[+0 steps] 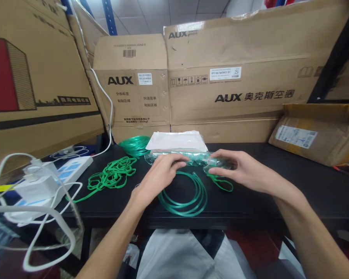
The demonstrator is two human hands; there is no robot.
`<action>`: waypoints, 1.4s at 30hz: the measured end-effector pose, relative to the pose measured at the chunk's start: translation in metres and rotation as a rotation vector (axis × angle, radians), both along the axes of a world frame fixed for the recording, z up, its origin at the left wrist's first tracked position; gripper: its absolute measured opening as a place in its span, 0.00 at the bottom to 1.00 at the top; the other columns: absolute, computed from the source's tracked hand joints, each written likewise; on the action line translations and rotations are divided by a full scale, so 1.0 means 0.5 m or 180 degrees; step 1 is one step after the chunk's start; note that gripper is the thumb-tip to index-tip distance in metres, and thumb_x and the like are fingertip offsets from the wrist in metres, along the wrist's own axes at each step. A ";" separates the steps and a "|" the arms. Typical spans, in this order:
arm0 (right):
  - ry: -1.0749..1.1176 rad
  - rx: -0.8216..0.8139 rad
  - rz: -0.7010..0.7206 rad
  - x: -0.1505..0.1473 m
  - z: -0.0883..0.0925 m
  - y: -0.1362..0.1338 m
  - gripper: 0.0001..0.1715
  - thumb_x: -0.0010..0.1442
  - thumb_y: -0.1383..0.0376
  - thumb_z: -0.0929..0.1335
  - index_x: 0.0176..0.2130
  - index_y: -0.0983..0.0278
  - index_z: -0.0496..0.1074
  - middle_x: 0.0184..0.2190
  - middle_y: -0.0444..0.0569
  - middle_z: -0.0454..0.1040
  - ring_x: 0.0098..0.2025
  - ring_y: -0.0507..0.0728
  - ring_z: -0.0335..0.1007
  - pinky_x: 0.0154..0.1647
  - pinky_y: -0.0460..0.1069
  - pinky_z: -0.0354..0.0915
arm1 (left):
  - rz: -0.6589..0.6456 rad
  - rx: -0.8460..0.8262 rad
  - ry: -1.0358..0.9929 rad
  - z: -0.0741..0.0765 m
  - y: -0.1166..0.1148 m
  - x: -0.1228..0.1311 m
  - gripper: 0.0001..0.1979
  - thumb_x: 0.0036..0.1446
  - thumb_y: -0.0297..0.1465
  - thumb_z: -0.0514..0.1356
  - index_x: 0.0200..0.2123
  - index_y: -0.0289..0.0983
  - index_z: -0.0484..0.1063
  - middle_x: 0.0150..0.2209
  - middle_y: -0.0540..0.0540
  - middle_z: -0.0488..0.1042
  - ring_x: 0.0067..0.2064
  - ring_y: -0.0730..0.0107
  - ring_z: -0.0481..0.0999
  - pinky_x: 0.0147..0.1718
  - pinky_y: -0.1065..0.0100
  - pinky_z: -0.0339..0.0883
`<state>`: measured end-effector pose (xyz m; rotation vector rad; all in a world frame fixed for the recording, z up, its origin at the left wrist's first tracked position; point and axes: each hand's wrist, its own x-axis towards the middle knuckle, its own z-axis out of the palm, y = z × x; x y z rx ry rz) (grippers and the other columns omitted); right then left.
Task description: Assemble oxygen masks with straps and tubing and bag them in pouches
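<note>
My right hand curls its thumb and fingers around a clear plastic mask with a thin green elastic strap hanging from it onto the black table. My left hand rests just left of it, thumb and fingertips drawn together; what they pinch, if anything, is hidden. Right behind both hands lies a clear plastic bag with small pale green pieces showing in it. Below the left hand, a loose coil of green tubing lies near the table's front edge.
A tangle of green elastic cord and a thicker green tubing coil lie to the left. Behind the bag sits a white sheet-like pack. Power strips with white cables crowd the left edge. Cardboard boxes wall the back; a taped carton stands right.
</note>
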<state>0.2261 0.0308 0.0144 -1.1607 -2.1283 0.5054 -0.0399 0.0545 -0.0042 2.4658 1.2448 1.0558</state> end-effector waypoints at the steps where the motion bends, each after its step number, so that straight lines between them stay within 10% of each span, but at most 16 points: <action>1: -0.0052 0.0069 -0.0101 0.003 0.002 -0.003 0.23 0.61 0.47 0.72 0.48 0.58 0.77 0.40 0.46 0.80 0.38 0.59 0.73 0.37 0.50 0.66 | 0.0006 -0.0031 -0.0034 0.003 -0.004 0.000 0.11 0.69 0.33 0.58 0.49 0.46 0.80 0.50 0.52 0.82 0.55 0.61 0.78 0.55 0.65 0.66; 10: -0.0245 -0.0100 -0.0082 -0.030 -0.001 -0.012 0.27 0.61 0.45 0.71 0.52 0.57 0.76 0.29 0.43 0.78 0.22 0.53 0.63 0.27 0.49 0.62 | 0.0002 -0.0137 -0.0120 0.008 -0.025 0.003 0.11 0.69 0.36 0.59 0.48 0.47 0.81 0.51 0.53 0.82 0.55 0.59 0.78 0.57 0.63 0.65; 35: -0.0004 -0.0412 0.0179 -0.032 -0.003 -0.001 0.25 0.62 0.47 0.70 0.48 0.63 0.80 0.32 0.48 0.80 0.33 0.60 0.73 0.34 0.51 0.68 | -0.0319 -0.0229 -0.0442 0.019 -0.032 0.015 0.13 0.67 0.41 0.60 0.45 0.44 0.82 0.48 0.50 0.82 0.51 0.61 0.78 0.52 0.66 0.65; 42: -0.0142 -0.0054 -0.0097 -0.037 -0.011 -0.003 0.32 0.62 0.47 0.71 0.58 0.61 0.76 0.37 0.49 0.83 0.33 0.61 0.75 0.35 0.52 0.69 | -0.0223 -0.0644 -0.0218 0.023 -0.033 0.009 0.24 0.69 0.50 0.53 0.35 0.40 0.80 0.34 0.52 0.82 0.35 0.65 0.77 0.38 0.68 0.64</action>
